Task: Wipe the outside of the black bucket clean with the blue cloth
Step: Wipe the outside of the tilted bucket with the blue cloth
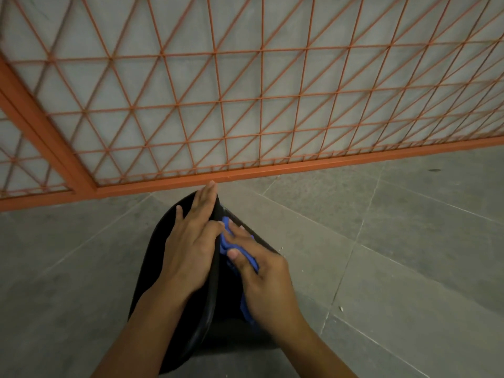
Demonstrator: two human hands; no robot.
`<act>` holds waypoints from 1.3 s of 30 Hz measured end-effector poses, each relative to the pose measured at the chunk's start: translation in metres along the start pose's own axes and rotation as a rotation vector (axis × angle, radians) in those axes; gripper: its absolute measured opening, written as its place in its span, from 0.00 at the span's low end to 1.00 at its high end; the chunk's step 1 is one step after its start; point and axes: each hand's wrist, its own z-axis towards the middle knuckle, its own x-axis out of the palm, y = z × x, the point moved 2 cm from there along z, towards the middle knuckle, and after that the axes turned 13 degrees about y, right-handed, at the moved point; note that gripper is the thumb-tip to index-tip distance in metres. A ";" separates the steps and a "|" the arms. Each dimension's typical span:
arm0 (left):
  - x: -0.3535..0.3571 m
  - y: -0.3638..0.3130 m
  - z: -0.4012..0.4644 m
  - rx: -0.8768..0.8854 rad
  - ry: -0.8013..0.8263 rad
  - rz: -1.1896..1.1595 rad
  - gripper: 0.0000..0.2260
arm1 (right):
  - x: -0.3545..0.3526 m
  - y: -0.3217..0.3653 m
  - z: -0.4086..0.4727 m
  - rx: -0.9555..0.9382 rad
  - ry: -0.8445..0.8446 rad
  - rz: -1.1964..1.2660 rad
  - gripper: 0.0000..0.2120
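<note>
Two hands are on the black bucket (152,257), which lies tipped on the grey tiled floor (395,241) directly beneath them, close to the person. The left hand (191,249) lies flat with its fingers straight, pressed on the bucket's left part to steady it; its fingertips reach the far end of the bucket, toward the orange metal grille (245,105) that stands well beyond both hands. The right hand (261,276) presses the blue cloth (226,241) against the bucket just right of the left hand, the thumb laid over the bunched cloth and the fingers stretched across it; more cloth shows below the wrist side of that hand.

Whether the surface under each hand is outer wall or rim is hard to tell, as the black plastic shows little detail. By my reading, wiping is under way rather than finished: the cloth covers only a small patch beside the right hand. No dirt or wet streak can be made out on the dark surface, so how much is already clean cannot be judged. The left part under the steadying hand and the underside against the floor probably remain.
</note>
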 end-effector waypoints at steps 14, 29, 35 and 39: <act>0.008 -0.010 0.005 0.036 0.036 0.074 0.32 | -0.022 -0.002 0.024 0.102 -0.103 -0.076 0.13; 0.007 -0.003 0.001 0.047 0.056 -0.024 0.27 | -0.016 0.003 0.048 0.118 -0.061 0.013 0.15; 0.011 -0.009 -0.001 0.009 0.050 0.018 0.30 | -0.002 0.008 0.002 0.126 -0.103 0.078 0.16; 0.013 -0.013 0.003 0.021 0.060 0.035 0.30 | -0.007 0.002 0.002 0.073 -0.106 0.121 0.16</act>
